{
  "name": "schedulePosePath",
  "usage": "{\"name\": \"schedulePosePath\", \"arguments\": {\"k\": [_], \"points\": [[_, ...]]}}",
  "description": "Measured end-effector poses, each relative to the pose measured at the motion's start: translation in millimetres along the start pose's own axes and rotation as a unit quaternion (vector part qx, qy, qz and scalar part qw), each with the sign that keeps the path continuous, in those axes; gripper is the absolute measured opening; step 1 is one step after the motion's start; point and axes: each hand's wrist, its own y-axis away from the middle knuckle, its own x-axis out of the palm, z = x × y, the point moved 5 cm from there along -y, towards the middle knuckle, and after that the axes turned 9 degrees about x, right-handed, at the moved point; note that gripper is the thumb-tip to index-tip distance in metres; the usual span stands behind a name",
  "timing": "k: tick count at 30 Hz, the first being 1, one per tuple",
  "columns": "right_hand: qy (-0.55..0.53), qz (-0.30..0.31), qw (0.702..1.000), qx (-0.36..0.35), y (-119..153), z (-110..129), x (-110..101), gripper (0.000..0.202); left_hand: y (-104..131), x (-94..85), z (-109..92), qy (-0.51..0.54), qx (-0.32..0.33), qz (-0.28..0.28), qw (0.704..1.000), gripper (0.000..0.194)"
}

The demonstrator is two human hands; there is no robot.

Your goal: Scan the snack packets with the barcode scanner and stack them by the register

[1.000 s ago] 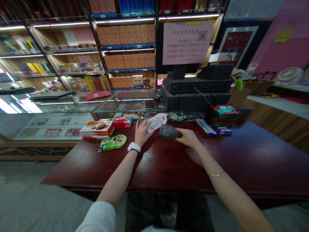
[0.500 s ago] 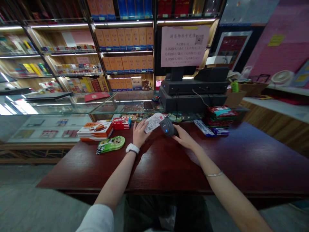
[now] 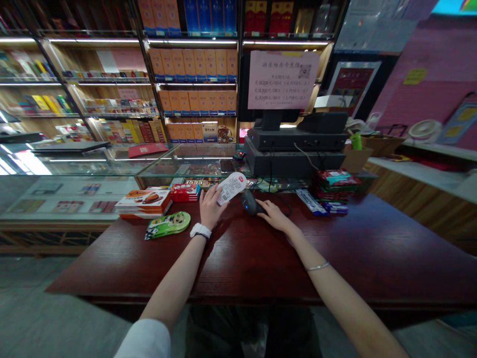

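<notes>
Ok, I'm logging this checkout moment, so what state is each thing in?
Left hand: holds the white packet.
White packet: lifted, printed side up.
Right hand: on the barcode scanner.
Barcode scanner: on the counter, blue light lit.
Green snack pack: lying flat.

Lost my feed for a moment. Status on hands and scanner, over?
Left hand holds white packet, tilted up. Right hand rests on scanner, down on table. Green packet off to the left, nothing between.

The right hand (image 3: 274, 217) has lowered the scanner (image 3: 249, 203) onto the counter (image 3: 261, 258).
</notes>
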Motion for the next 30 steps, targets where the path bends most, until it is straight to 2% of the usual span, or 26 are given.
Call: {"name": "schedulePosePath", "arguments": {"k": [13,18,21,25,27,30], "points": [[0.095,-0.007,0.995,-0.002,0,0,9,0.055,0,1.0,-8,0.007,0.027,0.012,1.000,0.051],[0.071,-0.017,0.997,-0.008,0,1,9,0.056,-2,-1.3,-16,0.010,0.047,0.013,0.999,0.049],[0.000,-0.065,0.998,0.000,-1,-1,2,0.061,-3,-0.9,-21,0.019,0.071,0.017,0.997,0.050],[-0.074,-0.163,0.984,0.011,3,-4,-19,0.072,-3,0.7,-28,0.029,0.110,0.031,0.993,0.051],[-0.068,-0.198,0.978,0.003,8,-2,-30,0.078,-3,0.8,-31,0.030,0.124,0.035,0.991,0.051],[-0.026,-0.218,0.975,-0.015,14,7,-41,0.084,-3,1.0,-36,0.036,0.138,0.044,0.989,0.051]]}}
